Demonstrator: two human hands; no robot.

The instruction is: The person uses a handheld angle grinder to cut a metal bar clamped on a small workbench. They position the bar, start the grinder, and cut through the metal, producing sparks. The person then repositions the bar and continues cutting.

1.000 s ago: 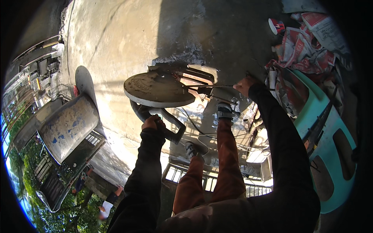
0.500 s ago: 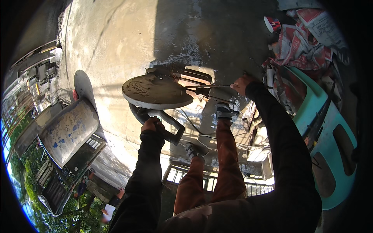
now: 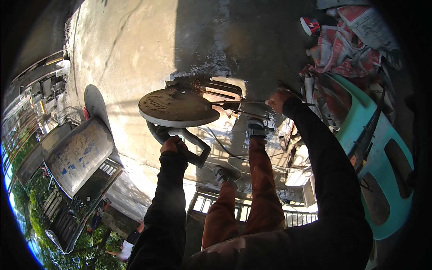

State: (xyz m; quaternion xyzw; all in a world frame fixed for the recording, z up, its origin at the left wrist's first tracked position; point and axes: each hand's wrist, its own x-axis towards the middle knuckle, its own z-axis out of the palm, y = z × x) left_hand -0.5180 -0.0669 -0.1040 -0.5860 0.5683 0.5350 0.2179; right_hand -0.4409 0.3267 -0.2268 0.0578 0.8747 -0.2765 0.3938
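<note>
A chop saw (image 3: 177, 108) with a round, dusty grey guard over its blade stands on the concrete in front of me. My left hand (image 3: 173, 145) is wrapped round its black loop handle (image 3: 198, 155). Off to the right, my right hand (image 3: 278, 100) is closed on a thin metal rod (image 3: 247, 102), which runs left to the saw's clamp and base (image 3: 222, 92). Tiny orange specks show just beyond the guard. The blade itself and the rod's left end are hidden by the guard.
Crumpled red-and-white sacks (image 3: 346, 49) and a red paper cup (image 3: 310, 26) lie at the far right. A teal plastic chair (image 3: 382, 148) is beside my right arm. A cable (image 3: 220, 141) trails near my feet. At left are a metal drum (image 3: 81, 153) and another person (image 3: 130, 240).
The view has shifted slightly, so the saw sits a little further left. Both hands keep their holds. The other person at lower left has moved.
</note>
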